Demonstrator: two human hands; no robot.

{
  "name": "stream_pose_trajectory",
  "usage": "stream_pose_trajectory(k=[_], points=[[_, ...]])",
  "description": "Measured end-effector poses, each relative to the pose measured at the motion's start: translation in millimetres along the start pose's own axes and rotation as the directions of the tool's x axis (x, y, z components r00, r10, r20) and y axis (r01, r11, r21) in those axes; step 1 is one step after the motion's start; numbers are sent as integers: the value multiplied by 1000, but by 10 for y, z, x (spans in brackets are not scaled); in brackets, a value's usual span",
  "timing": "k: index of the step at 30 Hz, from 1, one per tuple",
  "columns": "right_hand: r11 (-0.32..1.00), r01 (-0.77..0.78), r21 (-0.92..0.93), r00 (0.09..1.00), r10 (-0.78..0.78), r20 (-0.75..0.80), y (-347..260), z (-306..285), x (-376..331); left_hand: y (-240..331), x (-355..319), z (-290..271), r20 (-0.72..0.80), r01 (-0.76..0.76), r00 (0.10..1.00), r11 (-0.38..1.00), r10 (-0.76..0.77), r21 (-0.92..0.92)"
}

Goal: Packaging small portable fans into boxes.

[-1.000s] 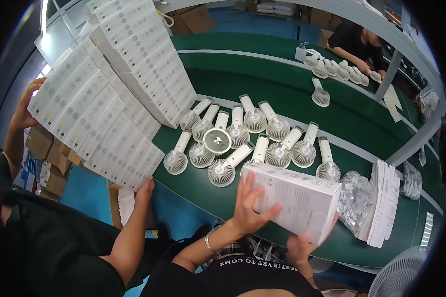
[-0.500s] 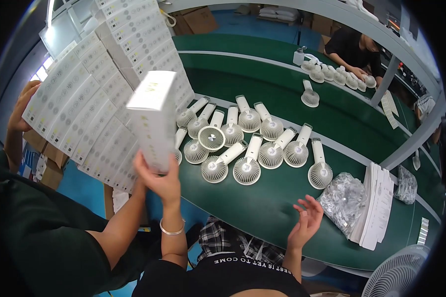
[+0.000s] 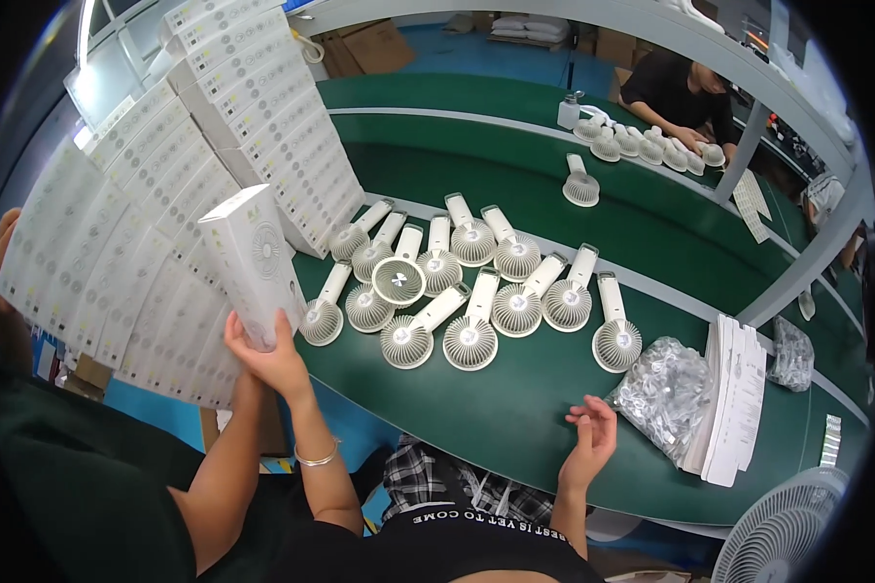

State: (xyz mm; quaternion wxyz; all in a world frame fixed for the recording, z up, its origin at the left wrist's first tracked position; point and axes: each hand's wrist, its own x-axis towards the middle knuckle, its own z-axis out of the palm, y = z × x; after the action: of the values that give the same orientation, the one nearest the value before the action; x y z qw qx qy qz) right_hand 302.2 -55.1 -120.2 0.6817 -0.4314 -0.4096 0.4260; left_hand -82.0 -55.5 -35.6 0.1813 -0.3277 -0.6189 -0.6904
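Black shirt (image 3: 408, 556) with white lettering (image 3: 486, 524); silvery bangle (image 3: 318, 458) above the left hand (image 3: 274, 362); plaid bottoms (image 3: 419, 476), possibly trousers.

Table (image 3: 515, 418) is leaving a bare lane along the near edge, between left hand (image 3: 274, 360) and right hand (image 3: 591, 442). Fans (image 3: 439, 269) are blocking the middle; bag (image 3: 663, 394) and leaflets (image 3: 729, 403) are closing off the right. Held box (image 3: 253, 257), stack (image 3: 272, 126) and co-worker's cartons (image 3: 117, 262) are crowding the left side.

Wht box (image 3: 253, 262), closed, upright-ish, slight tilt, in L fingers (image 3: 282, 328)
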Motion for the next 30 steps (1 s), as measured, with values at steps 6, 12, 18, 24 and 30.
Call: stream_pose_trajectory(k=[6,12,18,24,30], points=[[999,-29,-27,999,29,30,31,11,-9,-437,201,-49,-44,337,931,900,-362,-276],[996,-74,-58,994,78,71,31,3,6,-898,552,-319,18,559,786,698,-618,-447],[989,-124,-79,986,132,98,26,50,-4,-1573,784,-537,89,634,726,615,-682,-469],[985,-121,-119,985,135,111,56,52,-8,-1669,680,-3,-330,548,776,834,-537,-66],[978,-130,-163,988,141,62,121,63,24,-1720,279,112,-384,67,913,877,138,476]])
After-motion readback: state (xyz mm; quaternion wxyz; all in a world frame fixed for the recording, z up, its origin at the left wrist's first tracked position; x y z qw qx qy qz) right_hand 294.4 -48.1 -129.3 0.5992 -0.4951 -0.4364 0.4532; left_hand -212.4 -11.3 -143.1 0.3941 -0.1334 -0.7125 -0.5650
